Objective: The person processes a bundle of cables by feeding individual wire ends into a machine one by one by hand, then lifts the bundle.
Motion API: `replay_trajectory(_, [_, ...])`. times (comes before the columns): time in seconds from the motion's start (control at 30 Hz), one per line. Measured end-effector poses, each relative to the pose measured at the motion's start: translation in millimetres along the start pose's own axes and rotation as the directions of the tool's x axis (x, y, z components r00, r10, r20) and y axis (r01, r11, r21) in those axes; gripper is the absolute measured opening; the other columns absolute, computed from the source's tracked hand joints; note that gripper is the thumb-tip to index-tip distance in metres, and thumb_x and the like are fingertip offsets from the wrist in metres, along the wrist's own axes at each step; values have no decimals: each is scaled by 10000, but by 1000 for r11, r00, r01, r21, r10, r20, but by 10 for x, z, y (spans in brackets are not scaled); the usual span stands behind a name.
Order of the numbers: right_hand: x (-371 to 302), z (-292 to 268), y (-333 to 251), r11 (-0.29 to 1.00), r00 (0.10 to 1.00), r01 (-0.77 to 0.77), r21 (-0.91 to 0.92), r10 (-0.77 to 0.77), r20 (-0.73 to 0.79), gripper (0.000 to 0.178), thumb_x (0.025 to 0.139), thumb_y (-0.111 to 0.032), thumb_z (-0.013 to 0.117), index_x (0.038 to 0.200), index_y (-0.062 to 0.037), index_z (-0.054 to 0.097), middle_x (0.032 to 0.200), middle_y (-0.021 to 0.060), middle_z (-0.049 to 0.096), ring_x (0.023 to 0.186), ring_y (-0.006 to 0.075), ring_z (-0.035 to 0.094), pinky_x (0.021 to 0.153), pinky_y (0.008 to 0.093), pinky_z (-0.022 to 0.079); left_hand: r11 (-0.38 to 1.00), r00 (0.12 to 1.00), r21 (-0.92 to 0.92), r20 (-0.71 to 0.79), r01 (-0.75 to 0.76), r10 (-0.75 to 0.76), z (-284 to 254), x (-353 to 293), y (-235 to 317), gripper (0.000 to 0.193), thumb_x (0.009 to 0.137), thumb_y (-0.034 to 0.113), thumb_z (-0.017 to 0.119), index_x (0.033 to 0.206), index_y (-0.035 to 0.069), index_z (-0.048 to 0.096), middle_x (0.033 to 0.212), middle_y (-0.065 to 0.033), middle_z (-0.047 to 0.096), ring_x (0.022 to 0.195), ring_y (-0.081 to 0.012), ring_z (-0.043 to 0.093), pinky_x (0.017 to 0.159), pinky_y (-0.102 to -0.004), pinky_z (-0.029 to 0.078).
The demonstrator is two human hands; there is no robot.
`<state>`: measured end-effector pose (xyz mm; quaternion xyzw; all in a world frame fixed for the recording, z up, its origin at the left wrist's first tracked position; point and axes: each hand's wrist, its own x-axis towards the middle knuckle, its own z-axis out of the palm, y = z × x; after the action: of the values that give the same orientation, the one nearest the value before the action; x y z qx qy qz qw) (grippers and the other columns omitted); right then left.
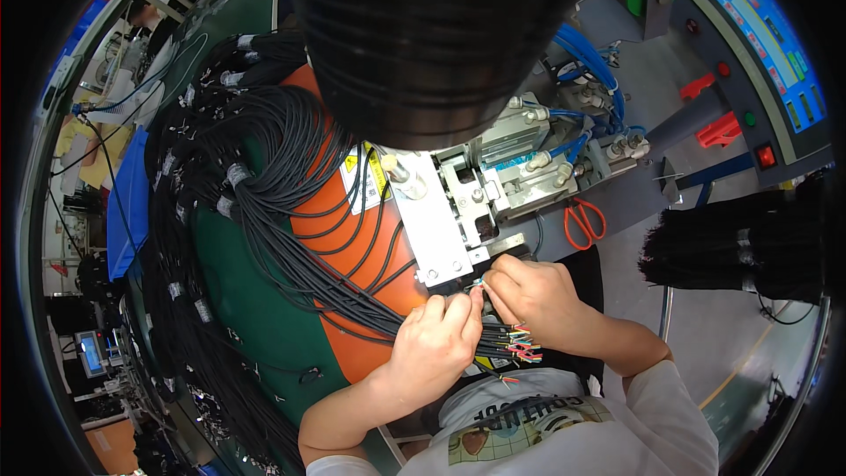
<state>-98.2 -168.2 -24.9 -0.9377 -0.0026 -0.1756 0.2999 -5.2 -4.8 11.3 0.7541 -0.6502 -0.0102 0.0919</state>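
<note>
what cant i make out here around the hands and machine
All in the head view:
What the small pale-blue piece is: too tiny, partly covered by fingertips of the left hand and right hand.
Left palm: hidden behind its knuckles.
Whatever lies behind the large black cylinder: blocked by it.
The black bundle's right end: lost against the dark rim.

Black cables lie bundled, their multicoloured wire ends splayed.

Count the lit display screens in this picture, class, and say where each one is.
2: a large screen at the upper right and a small screen at the far left, below mid-height. Others may be hidden behind the black cylinder.
</note>
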Motion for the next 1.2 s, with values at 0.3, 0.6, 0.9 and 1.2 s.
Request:
replay_trajectory(0.3, [-40,94,88,997,992,-3,73,12,-128,98,788,-37,676,868,-1,631,833,92,616,576,213,615,486,314,482,998,1000,-67,0,-10,10,-38,66,-85,405,735,97,599,1121,-25,608,864,-77,509,755,-208,542,620,-320,474])
replay_trajectory(0.6, [-28,98,161,830,956,-292,476,275,107,89,807,-48,675,851,12,627,688,56,603,484,84,500,454,227,379,947,958,-268,-171,179,-230,4,-238,-217,469,541,-66,641,1006,-3,646,883,-111,577,800,-290,577,678,-373,474])
replay_trajectory(0.9, [-143,49,42,649,971,-196,735,232,54,233,830,8,655,1061,-14,631,863,36,650,582,31,552,501,192,395,919,951,-393,-277,20,-139,53,-193,-228,315,698,9,710,1006,3,642,865,-117,631,706,-268,620,597,-331,464])
replay_trajectory(1.2, [-101,34,27,80,851,-464,882,315,420,189,953,-77,532,1064,46,622,853,93,662,624,77,611,512,178,425,746,967,-666,-167,32,-191,17,-63,-247,369,626,66,766,965,7,635,802,-112,669,674,-282,663,599,-333,520])
